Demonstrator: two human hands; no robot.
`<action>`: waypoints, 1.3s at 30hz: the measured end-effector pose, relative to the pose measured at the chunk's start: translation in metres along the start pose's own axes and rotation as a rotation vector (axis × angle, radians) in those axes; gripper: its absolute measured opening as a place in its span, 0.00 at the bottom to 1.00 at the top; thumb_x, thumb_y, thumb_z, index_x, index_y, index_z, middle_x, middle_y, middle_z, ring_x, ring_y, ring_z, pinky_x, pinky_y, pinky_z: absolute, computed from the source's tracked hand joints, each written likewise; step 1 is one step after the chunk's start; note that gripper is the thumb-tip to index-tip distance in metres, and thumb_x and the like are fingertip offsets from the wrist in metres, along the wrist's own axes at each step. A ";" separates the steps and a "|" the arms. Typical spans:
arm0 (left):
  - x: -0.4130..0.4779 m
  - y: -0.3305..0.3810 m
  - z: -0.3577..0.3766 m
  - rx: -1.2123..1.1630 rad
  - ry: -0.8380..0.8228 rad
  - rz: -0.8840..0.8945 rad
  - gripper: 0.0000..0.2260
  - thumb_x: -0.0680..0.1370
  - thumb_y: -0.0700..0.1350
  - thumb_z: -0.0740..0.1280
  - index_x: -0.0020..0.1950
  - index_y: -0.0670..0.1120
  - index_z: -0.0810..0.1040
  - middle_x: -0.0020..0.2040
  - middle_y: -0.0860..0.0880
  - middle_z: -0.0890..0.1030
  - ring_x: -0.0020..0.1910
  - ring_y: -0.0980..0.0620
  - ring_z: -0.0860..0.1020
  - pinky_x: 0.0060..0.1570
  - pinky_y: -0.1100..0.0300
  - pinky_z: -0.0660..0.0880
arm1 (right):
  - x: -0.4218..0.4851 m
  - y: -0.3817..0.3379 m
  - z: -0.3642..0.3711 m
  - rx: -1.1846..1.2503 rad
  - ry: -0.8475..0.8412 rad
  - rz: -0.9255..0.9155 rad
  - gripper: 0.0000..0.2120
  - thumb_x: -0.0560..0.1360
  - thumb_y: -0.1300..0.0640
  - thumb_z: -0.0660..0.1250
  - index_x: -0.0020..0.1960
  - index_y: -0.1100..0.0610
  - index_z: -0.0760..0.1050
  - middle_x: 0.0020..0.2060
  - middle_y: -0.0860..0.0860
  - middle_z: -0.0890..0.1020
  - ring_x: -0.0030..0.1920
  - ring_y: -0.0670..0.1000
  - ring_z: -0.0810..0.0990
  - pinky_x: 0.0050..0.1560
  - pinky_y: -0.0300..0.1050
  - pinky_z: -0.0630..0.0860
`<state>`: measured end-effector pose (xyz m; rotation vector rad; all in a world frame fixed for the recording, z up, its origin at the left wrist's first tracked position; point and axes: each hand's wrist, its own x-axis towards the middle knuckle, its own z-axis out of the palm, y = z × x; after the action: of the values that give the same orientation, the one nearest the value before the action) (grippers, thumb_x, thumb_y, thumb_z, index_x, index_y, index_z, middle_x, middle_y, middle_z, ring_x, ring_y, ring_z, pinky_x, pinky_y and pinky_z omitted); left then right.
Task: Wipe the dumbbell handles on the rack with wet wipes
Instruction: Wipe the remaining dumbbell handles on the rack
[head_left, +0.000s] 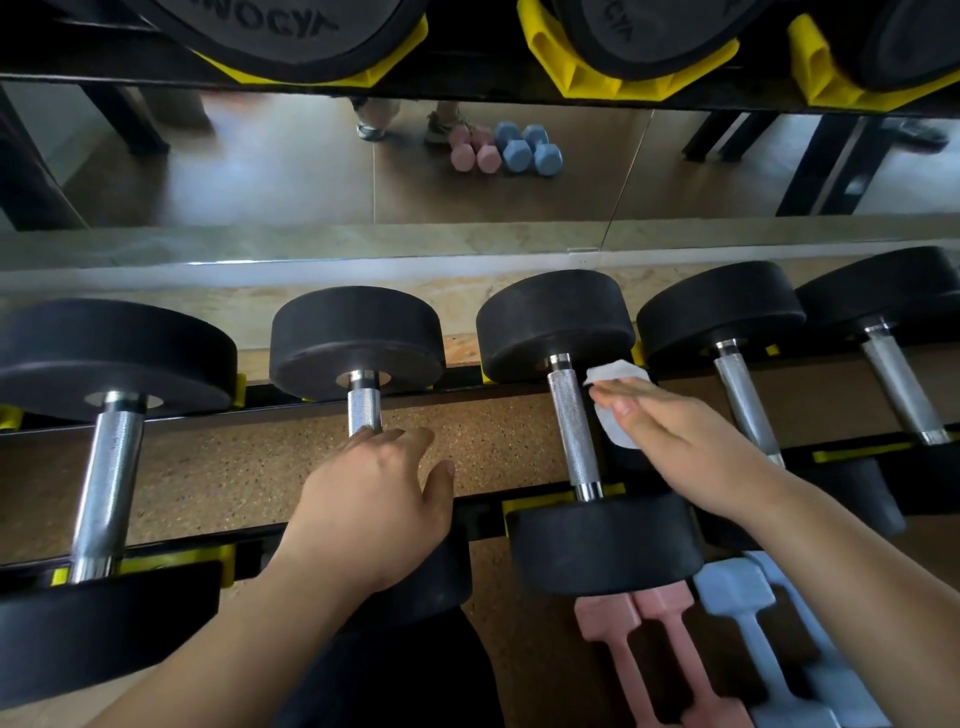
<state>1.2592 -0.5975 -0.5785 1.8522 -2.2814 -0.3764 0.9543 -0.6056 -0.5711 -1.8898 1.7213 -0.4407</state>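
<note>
The rack (483, 519) carries five black dumbbells in a row, and nothing shows which handles are already clean; no sheen or streak tells. The right hand (675, 441), fingers straight and flat, carries the wet wipe (615, 371) beneath them, just beside the middle handle (574, 426) on its right. The left hand (374, 499) rests with relaxed fingers on the second handle (364, 410), toward the rack's front rail. The work seems to be midway, with the two right-end handles (740, 395) likely left.

Gym interior: wall and floor.
Panelled wall mirror (260, 171) over a pale stone-look base strip (363, 244); speckled brown floor (467, 447); soft glare on the reflected flooring.
</note>
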 end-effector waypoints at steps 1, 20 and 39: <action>0.000 0.000 0.000 0.006 0.001 0.001 0.18 0.82 0.61 0.60 0.67 0.55 0.77 0.59 0.52 0.83 0.61 0.48 0.79 0.54 0.53 0.77 | 0.003 0.005 0.002 0.096 0.019 0.050 0.19 0.86 0.45 0.53 0.68 0.43 0.79 0.66 0.37 0.78 0.70 0.35 0.70 0.66 0.27 0.63; -0.001 0.004 -0.002 0.012 -0.007 -0.023 0.18 0.82 0.61 0.59 0.67 0.56 0.78 0.60 0.53 0.82 0.60 0.48 0.79 0.54 0.53 0.78 | 0.028 -0.044 0.024 0.026 0.032 0.234 0.26 0.88 0.44 0.44 0.59 0.57 0.77 0.50 0.53 0.83 0.53 0.53 0.81 0.55 0.48 0.75; -0.001 0.004 -0.001 -0.036 -0.006 -0.047 0.17 0.81 0.62 0.60 0.64 0.56 0.79 0.53 0.49 0.82 0.51 0.45 0.82 0.47 0.52 0.81 | -0.018 -0.032 -0.025 -0.023 0.030 0.073 0.21 0.84 0.41 0.55 0.47 0.52 0.80 0.43 0.50 0.78 0.42 0.49 0.79 0.48 0.54 0.75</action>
<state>1.2561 -0.5962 -0.5759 1.8929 -2.2231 -0.4270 0.9631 -0.5906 -0.5302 -1.8380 1.8157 -0.4254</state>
